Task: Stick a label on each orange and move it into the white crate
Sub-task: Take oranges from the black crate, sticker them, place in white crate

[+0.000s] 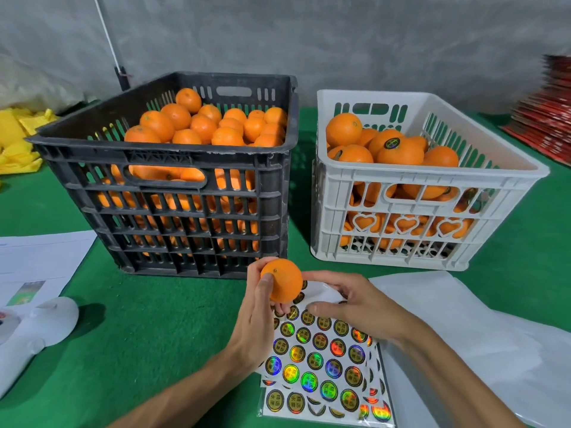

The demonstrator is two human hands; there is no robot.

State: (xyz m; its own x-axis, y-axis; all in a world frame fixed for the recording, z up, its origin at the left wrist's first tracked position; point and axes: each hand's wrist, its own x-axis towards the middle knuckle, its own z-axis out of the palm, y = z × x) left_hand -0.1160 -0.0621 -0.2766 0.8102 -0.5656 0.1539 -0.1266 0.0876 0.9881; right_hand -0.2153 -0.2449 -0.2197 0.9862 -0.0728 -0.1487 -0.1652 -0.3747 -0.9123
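You have a bench (129,319) covered in green felt-like cloth. Take the black crate (173,193) as your landmark: it stands on the bench, full of oranges. Just to its right stands the white crate (411,217), partly filled. In front of the black crate, toward you and a little right, lie the sticker sheets (321,372), with white paper (469,329) beyond them. To its left lie printed sheets (40,261), a white object (37,329) and yellow bags (18,143).
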